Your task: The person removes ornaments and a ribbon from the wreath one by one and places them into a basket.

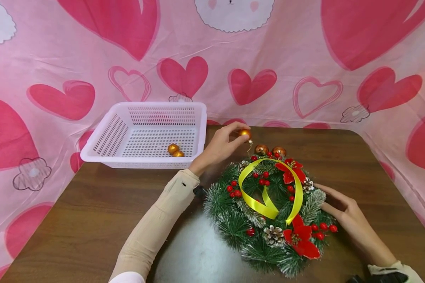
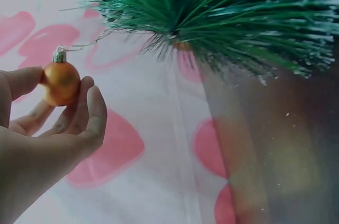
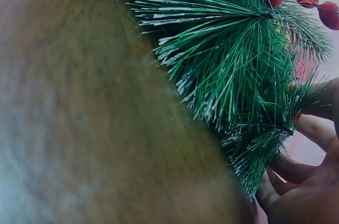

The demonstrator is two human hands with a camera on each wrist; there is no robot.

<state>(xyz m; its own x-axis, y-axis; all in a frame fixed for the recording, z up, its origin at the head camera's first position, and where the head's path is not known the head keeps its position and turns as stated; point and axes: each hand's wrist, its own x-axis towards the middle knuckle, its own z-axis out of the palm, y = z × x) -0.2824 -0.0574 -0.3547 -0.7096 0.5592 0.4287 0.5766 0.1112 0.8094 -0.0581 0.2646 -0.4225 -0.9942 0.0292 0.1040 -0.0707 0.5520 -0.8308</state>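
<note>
A green Christmas wreath (image 1: 230, 232) with red flowers, berries, pinecones and a yellow ribbon (image 1: 246, 177) lies on the table. Beyond its far edge, my left hand (image 1: 221, 143) pinches a gold Christmas ball (image 1: 245, 133) between thumb and fingers. In the left wrist view, a thin string runs from the cap of the ball (image 2: 62, 83) towards the green needles (image 2: 212, 23). At the wreath's right side, my right hand (image 1: 350, 218) holds the rim, its fingertips partly hidden by the needles. Two more shiny balls (image 1: 261, 149) sit against the wreath's far edge.
To the left at the back stands a white perforated basket (image 1: 145, 162) with two gold balls (image 1: 173, 148) inside. The brown wooden table (image 1: 74, 220) meets a pink curtain with hearts (image 1: 184, 35) behind it.
</note>
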